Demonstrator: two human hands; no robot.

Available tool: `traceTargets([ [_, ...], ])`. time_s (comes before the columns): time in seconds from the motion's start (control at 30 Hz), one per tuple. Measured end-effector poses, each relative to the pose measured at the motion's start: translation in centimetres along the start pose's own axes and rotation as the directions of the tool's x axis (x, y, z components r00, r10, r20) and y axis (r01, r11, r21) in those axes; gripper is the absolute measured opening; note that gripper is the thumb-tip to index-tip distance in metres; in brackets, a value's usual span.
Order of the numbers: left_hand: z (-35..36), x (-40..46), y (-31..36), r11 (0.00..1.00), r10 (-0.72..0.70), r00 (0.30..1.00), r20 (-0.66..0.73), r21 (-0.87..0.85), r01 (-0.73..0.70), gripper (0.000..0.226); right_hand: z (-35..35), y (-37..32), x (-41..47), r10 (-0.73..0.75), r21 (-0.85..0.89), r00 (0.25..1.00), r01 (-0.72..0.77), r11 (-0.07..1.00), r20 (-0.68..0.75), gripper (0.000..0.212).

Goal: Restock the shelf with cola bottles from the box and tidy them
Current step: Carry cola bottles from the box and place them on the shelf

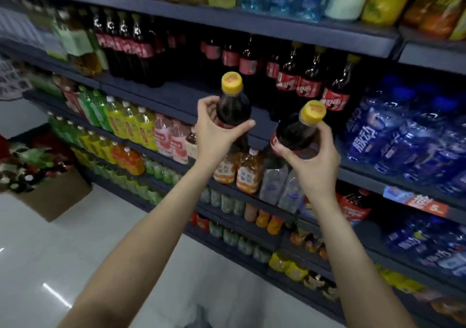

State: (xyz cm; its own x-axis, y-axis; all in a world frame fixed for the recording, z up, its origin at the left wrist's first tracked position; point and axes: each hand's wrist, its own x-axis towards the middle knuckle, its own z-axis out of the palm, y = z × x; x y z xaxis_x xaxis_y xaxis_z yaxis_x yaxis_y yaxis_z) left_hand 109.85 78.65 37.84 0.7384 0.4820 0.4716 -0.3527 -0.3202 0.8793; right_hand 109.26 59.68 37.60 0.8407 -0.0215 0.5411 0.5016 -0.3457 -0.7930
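Note:
Each of my hands holds a dark cola bottle with a yellow cap and a red label, raised in front of the shelf. My left hand (216,131) grips the left cola bottle (233,103) around its body. My right hand (312,158) grips the right cola bottle (297,131), a little lower and tilted toward me. Both bottles hover just before the edge of the dark shelf board (176,100). On that board, a row of cola bottles (310,85) stands at the right and taller cola bottles (126,48) at the left, with a bare gap between them.
A cardboard box (50,191) holding more bottles sits on the white tiled floor at the left. Blue water bottle packs (408,138) fill the shelves at the right. Green, yellow and orange drinks (121,123) line the lower shelves.

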Motion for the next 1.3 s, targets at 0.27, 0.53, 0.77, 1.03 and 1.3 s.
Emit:
traceTargets([
  [0.27,7.1,13.1,-6.1,0.999,-0.021,0.991,0.130,-0.040,0.027,0.071,7.4,1.6,8.6,0.015,-0.130,0.954,-0.057,0.990,-0.301,0.070],
  [0.53,12.6,18.4,-8.3,0.990,-0.119,0.976,0.183,-0.059,0.132,0.075,10.8,3.6,13.1,0.104,-0.251,0.878,-0.244,0.937,-0.467,0.067],
  [0.77,14.6,19.7,-10.2,0.999,0.050,0.960,0.277,-0.027,-0.044,0.084,12.2,5.2,14.7,0.125,-0.267,0.833,-0.309,0.913,-0.539,0.067],
  [1.03,13.5,19.8,-13.1,0.952,0.096,0.906,0.411,0.228,-0.205,0.093,13.6,7.4,13.2,0.155,-0.402,0.883,-0.350,0.846,-0.443,0.109],
  [1.3,14.1,19.0,-12.8,0.972,0.028,0.932,0.362,0.210,-0.110,0.087,14.7,8.5,13.4,0.127,-0.343,0.873,-0.314,0.885,-0.471,0.098],
])
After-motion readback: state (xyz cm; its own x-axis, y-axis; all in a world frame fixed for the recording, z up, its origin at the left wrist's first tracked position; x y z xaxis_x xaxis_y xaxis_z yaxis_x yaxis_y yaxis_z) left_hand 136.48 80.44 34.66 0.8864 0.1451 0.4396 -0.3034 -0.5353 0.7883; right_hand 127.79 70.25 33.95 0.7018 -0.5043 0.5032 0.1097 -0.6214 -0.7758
